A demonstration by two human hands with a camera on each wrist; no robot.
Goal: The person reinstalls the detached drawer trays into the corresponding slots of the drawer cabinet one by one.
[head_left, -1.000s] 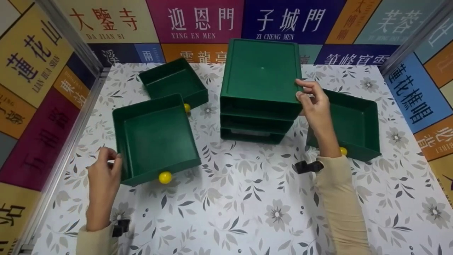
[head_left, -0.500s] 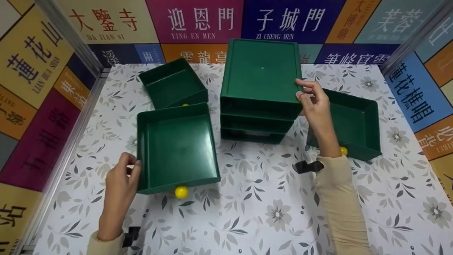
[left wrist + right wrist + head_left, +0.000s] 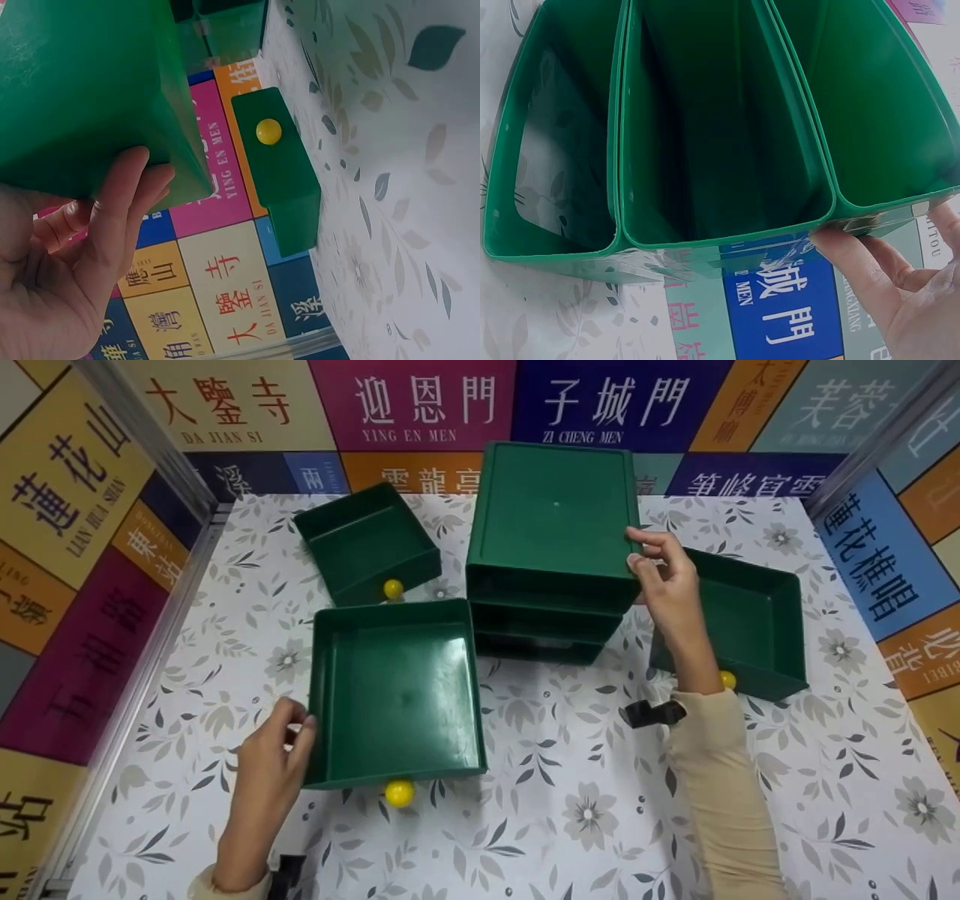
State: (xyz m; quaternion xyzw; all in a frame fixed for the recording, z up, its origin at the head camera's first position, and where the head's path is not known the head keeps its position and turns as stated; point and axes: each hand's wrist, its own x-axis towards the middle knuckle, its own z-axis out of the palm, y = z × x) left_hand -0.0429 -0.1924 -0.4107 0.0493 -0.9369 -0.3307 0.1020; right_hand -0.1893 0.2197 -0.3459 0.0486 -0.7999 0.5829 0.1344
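At about eight o'clock from the middle of the head view, a green drawer (image 3: 405, 690) is hanging above the flowered table (image 3: 525, 787), open side up, its yellow knob (image 3: 399, 793) pointing toward six o'clock. The left hand (image 3: 271, 750) is pinching the drawer's nine-o'clock wall. Between twelve and one o'clock, a green cabinet (image 3: 555, 502) is standing with its three slots (image 3: 727, 120) facing six o'clock. The right hand (image 3: 671, 589) is gripping the cabinet's upper edge at three o'clock, thumb and fingertips pressing against it. A second drawer (image 3: 367, 544) is resting at ten o'clock; a third drawer (image 3: 754, 622) is lying at three o'clock, partly hiding behind the right hand. Lettered panels (image 3: 424, 405) are lining the far side.
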